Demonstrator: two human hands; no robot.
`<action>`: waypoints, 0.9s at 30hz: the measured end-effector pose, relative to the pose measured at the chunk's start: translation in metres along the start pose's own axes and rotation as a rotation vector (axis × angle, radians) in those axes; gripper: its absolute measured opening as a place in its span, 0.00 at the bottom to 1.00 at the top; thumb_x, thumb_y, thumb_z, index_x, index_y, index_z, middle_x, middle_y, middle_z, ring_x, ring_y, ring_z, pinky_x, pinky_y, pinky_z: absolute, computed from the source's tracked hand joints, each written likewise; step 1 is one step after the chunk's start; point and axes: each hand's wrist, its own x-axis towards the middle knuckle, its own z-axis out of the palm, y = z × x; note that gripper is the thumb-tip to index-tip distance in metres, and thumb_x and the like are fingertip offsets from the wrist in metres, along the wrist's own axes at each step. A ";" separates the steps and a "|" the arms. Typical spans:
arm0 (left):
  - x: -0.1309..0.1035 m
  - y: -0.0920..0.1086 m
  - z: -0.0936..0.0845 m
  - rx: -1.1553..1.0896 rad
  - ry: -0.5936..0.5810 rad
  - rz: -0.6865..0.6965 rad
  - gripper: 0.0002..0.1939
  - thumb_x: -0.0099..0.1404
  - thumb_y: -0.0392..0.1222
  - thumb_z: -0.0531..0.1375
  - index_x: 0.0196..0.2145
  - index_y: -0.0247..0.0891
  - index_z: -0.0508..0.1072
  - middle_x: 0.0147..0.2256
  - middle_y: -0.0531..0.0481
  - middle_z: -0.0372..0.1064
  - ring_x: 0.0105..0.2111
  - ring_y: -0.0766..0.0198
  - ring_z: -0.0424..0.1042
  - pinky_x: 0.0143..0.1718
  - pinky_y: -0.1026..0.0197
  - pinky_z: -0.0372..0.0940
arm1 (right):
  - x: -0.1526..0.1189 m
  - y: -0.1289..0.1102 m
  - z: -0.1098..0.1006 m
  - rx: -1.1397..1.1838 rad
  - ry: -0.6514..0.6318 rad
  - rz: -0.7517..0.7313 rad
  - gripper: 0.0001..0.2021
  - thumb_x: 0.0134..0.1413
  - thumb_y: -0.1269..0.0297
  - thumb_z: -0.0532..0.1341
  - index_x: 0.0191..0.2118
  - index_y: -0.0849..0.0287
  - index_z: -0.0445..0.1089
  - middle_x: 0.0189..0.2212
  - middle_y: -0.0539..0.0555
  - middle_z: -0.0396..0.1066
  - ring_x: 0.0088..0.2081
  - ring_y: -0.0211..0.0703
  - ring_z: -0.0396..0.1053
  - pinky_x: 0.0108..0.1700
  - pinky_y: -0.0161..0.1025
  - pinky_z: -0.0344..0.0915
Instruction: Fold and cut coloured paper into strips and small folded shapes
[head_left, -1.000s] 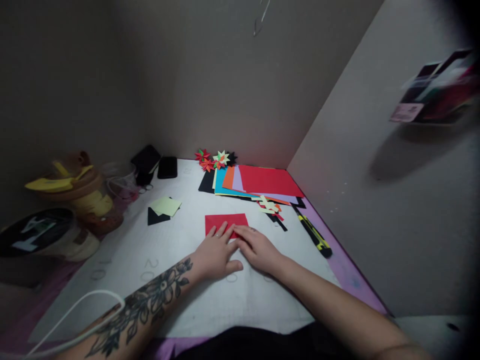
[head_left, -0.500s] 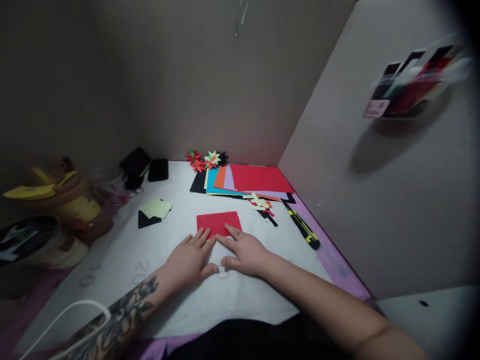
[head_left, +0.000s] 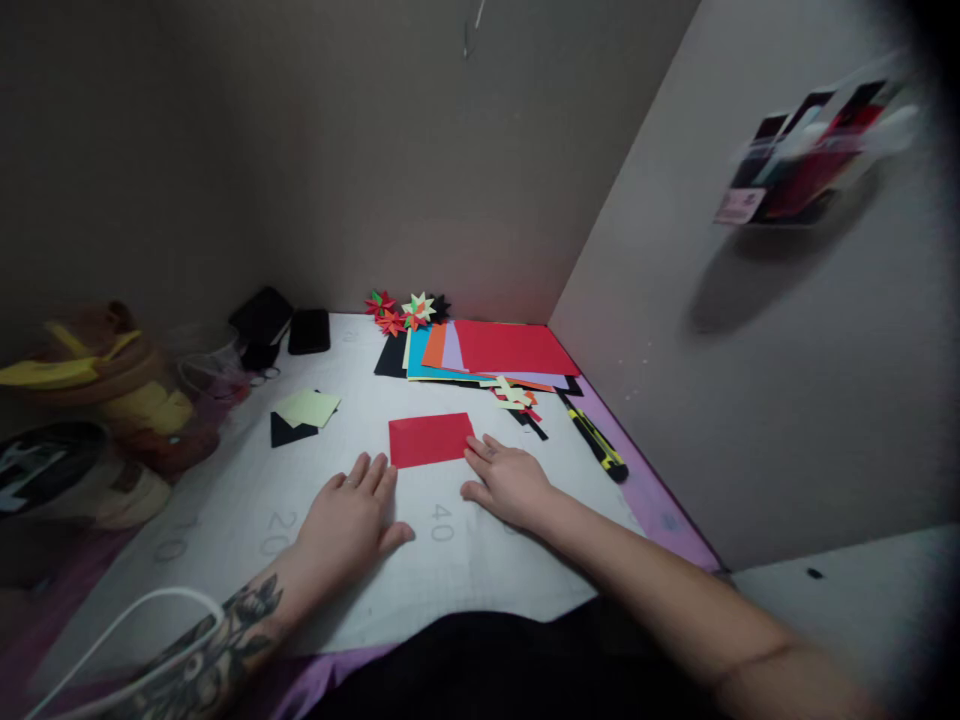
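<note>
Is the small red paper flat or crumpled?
Flat: the small red rectangular paper lies smooth and straight-edged on the white sheet. Whether it is folded double, I cannot tell.

Hands at the red paper, head view.
Lower centre: left hand (head_left: 351, 518) and right hand (head_left: 504, 482) flank red paper (head_left: 431, 441); upper right: wall-mounted holder (head_left: 806, 165).

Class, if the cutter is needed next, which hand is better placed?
Probably the right hand: it rests at the right end of the small red paper, nearer the cutter; the left hand lies farther off.
</note>
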 end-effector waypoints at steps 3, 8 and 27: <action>-0.001 0.002 -0.002 0.003 0.011 -0.014 0.37 0.58 0.57 0.57 0.58 0.28 0.61 0.61 0.31 0.51 0.60 0.39 0.49 0.52 0.42 0.57 | -0.005 0.007 -0.001 -0.052 0.013 0.003 0.28 0.58 0.49 0.51 0.58 0.62 0.63 0.61 0.57 0.55 0.61 0.59 0.52 0.54 0.51 0.61; 0.008 -0.007 -0.019 0.005 0.023 0.043 0.30 0.58 0.55 0.57 0.53 0.32 0.67 0.59 0.34 0.56 0.58 0.39 0.55 0.49 0.44 0.60 | 0.000 0.011 -0.014 -0.079 0.058 0.063 0.24 0.59 0.51 0.50 0.47 0.65 0.72 0.56 0.63 0.63 0.55 0.59 0.62 0.51 0.50 0.61; 0.070 -0.018 0.020 -0.103 0.069 -0.008 0.28 0.68 0.46 0.42 0.63 0.33 0.51 0.64 0.41 0.44 0.64 0.50 0.43 0.59 0.42 0.45 | 0.042 0.011 0.021 0.157 -0.026 0.000 0.35 0.60 0.49 0.41 0.67 0.63 0.34 0.67 0.57 0.30 0.67 0.53 0.28 0.63 0.58 0.31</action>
